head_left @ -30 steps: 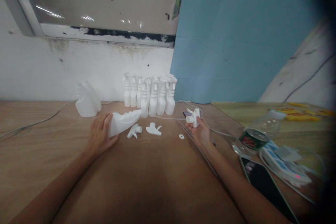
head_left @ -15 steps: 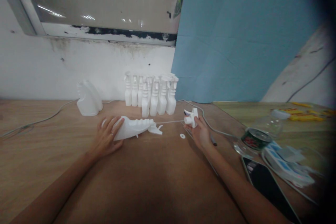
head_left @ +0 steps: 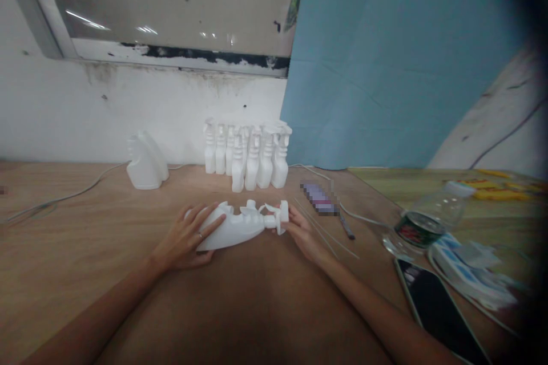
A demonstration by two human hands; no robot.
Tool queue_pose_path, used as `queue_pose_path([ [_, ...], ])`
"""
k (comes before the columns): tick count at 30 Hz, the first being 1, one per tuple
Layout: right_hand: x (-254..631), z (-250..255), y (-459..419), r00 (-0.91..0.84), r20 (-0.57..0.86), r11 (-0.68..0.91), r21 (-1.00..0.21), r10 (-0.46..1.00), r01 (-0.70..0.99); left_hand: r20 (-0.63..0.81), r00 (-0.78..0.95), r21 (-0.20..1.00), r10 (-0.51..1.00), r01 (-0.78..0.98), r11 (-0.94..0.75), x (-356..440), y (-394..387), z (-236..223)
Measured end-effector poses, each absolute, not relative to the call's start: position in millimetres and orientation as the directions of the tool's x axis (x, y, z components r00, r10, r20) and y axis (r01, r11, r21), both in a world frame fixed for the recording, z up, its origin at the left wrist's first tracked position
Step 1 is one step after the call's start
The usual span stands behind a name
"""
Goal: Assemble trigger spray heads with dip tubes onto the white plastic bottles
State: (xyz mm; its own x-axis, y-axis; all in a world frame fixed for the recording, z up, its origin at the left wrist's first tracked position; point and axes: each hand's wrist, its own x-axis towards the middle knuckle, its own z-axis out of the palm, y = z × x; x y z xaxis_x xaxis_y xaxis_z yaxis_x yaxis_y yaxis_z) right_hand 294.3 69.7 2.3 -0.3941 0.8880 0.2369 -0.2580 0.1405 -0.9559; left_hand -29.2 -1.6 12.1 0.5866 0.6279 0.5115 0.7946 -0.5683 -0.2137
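You had a wide wooden table (head_left: 265, 308) before you, with a blue sheet (head_left: 385, 57) upright beyond its far right part and a window (head_left: 171, 5) in the white wall at the far left. A cluster of white spray bottles (head_left: 252, 168) stood at the far middle, close to the wall, and a pair of white bottles (head_left: 148, 171) stood to their left. At the near right lay a phone (head_left: 436, 308); beyond it were a power strip (head_left: 466, 274) and a clear water bottle (head_left: 422, 222).

Your left hand (head_left: 187, 239) was clamped around the base end of a white bottle (head_left: 233, 234), held on its side over the middle of the table, its neck pointing right. Your right hand (head_left: 306, 235) had its fingers pinched on a white spray head (head_left: 282, 217) at that neck; you could not tell whether the two were joined. Thin white tubes (head_left: 323, 231) lay right of your right hand, and a dark pen (head_left: 347, 228) lay just beyond them.
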Motion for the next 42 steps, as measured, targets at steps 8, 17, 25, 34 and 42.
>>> queue_pose_path([
  [8, 288, -1, 60, -0.394, 0.218, 0.218, -0.975, 0.893, -0.045, 0.527, 0.621, -0.212, 0.580, 0.757, -0.618, -30, -1, 7],
  [17, 289, -3, 57, -0.376, 0.255, 0.298, -0.953, 0.891, 0.060, 0.517, 0.617, -0.199, 0.593, 0.760, -0.618, -27, -3, 6],
  [25, 288, -2, 56, -0.359, 0.245, 0.273, -0.961, 0.901, 0.029, 0.505, 0.615, -0.188, 0.606, 0.763, -0.618, -26, -3, 6],
  [34, 288, -6, 57, -0.338, 0.300, 0.327, -0.945, 0.892, 0.026, 0.501, 0.607, -0.175, 0.617, 0.769, -0.615, -26, -4, 4],
  [42, 285, 2, 54, -0.347, 0.262, 0.267, -0.963, 0.901, -0.034, 0.490, 0.610, -0.165, 0.623, 0.766, -0.621, -25, -4, 7],
])
